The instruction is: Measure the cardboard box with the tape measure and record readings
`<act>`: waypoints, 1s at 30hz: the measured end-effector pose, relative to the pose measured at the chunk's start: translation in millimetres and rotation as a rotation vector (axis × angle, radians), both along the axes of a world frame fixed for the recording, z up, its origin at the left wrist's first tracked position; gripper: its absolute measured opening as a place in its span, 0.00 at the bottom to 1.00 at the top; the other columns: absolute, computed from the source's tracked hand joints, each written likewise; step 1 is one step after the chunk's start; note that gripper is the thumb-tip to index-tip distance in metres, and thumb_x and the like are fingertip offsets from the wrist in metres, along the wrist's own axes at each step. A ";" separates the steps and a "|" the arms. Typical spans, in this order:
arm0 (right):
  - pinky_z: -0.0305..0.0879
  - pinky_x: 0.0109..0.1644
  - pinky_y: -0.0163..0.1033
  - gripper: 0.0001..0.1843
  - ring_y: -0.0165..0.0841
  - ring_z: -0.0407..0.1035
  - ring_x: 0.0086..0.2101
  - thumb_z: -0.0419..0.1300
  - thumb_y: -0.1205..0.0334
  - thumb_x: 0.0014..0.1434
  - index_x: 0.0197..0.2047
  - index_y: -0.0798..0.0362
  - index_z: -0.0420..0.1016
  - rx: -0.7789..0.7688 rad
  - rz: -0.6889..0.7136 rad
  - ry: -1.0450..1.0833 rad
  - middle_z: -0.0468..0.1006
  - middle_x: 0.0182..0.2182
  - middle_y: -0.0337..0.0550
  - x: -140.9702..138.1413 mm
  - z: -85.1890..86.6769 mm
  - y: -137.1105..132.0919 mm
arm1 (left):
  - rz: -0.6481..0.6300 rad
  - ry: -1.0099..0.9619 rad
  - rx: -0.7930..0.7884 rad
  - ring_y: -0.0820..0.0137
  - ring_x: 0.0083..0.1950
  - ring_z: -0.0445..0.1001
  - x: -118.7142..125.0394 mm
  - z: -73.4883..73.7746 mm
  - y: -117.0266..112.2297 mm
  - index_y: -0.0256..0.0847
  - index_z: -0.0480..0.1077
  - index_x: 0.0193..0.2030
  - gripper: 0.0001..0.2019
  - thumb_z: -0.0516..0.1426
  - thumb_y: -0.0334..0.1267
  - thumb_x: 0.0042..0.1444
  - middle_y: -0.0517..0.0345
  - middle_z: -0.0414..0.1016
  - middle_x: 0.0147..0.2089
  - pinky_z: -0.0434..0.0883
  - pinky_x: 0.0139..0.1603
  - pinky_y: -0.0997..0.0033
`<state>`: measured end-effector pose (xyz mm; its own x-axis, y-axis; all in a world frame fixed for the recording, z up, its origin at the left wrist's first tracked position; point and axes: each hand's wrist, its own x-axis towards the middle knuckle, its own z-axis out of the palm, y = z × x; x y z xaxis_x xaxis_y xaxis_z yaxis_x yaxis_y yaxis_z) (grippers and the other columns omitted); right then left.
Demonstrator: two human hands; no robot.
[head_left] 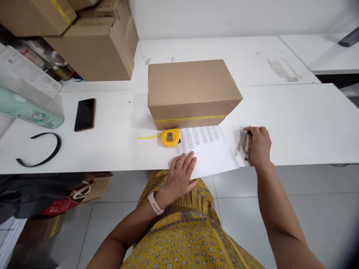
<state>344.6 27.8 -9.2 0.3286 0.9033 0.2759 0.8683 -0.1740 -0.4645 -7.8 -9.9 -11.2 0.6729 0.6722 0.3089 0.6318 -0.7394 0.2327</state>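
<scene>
My left hand (181,175) lies flat on the lower left of a white paper sheet (213,158), its fingers stretched out. Columns of small dark print run along the sheet's upper part, and its top edge meets the base of a closed cardboard box (193,84). A yellow tape measure (170,138) sits against the box's front, overlapping the sheet's left edge, with a short length of blade out to the left. Right of the sheet, my right hand (259,145) is closed on a pen (247,145) with a dark tip, low at the table surface.
On the white table (117,149), a black phone (85,114), a black headband (53,153) and a mint-green bottle (33,112) lie to the left. Stacked cartons (95,48) fill the back left corner. A paper bag (92,186) is below the table's left side.
</scene>
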 end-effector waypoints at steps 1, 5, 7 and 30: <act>0.65 0.54 0.55 0.19 0.50 0.66 0.50 0.46 0.64 0.67 0.54 0.49 0.74 0.017 -0.014 -0.025 0.71 0.46 0.55 4.5 -2.6 2.0 | -0.017 -0.026 -0.008 0.47 0.74 0.61 -1.2 1.5 0.3 0.33 0.58 0.73 0.35 0.59 0.50 0.65 0.39 0.62 0.75 0.58 0.72 0.45; 0.65 0.55 0.53 0.24 0.47 0.68 0.48 0.46 0.70 0.64 0.58 0.52 0.73 0.110 -0.022 -0.135 0.75 0.44 0.54 6.9 -10.3 10.7 | -0.014 -0.270 -0.043 0.52 0.68 0.69 -10.7 15.5 10.6 0.40 0.64 0.66 0.26 0.57 0.51 0.68 0.40 0.69 0.70 0.67 0.66 0.46; 0.65 0.54 0.52 0.26 0.46 0.68 0.47 0.45 0.72 0.63 0.60 0.54 0.72 0.138 -0.014 -0.143 0.77 0.43 0.54 5.7 -12.1 13.6 | 0.098 -0.397 0.025 0.55 0.65 0.72 -16.0 26.3 23.9 0.42 0.67 0.62 0.17 0.56 0.44 0.69 0.42 0.74 0.65 0.70 0.64 0.48; 0.71 0.44 0.48 0.22 0.42 0.74 0.41 0.47 0.45 0.71 0.46 0.48 0.78 0.305 0.114 0.348 0.80 0.40 0.51 -73.1 66.8 -17.8 | -0.011 -0.581 -0.666 0.59 0.55 0.80 1.1 102.9 67.9 0.41 0.68 0.59 0.27 0.62 0.55 0.59 0.43 0.79 0.58 0.76 0.51 0.61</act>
<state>271.4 10.0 57.6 0.3522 0.8338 0.4251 0.6577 0.1027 -0.7463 -6.8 58.0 91.7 0.5387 0.8289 0.1509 0.2731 -0.3412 0.8994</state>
